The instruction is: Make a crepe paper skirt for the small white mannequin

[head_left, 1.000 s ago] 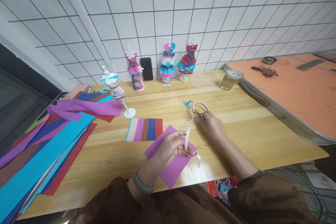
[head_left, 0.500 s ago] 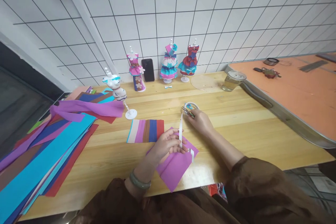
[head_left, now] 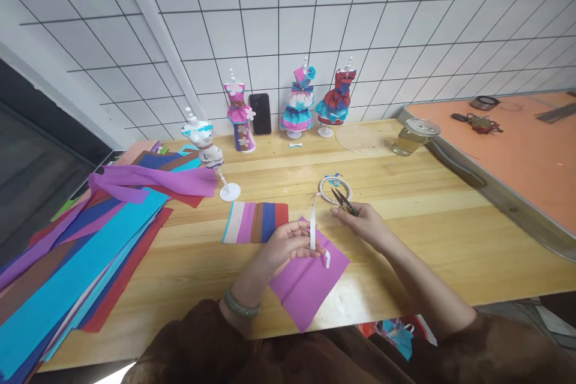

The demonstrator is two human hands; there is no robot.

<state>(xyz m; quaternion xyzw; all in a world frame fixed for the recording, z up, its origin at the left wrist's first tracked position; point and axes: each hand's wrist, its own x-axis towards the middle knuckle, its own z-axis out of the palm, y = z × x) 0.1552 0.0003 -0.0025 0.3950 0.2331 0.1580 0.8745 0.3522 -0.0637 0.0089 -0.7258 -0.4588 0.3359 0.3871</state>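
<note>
Mid-frame, our left hand (head_left: 288, 246) is holding white tape (head_left: 312, 229) between bent fingers; our right hand (head_left: 363, 219) is gripping scissors (head_left: 341, 198), fingers wrapped. We're needing tape taut, off the purple sheet (head_left: 310, 297).

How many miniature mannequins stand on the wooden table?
4: white-and-turquoise mannequin beside the long coloured strips; white-flowered pink mannequin left of the black phone; tiered pink-and-turquoise mannequin right of it; red-topped mannequin, rightmost.
</note>
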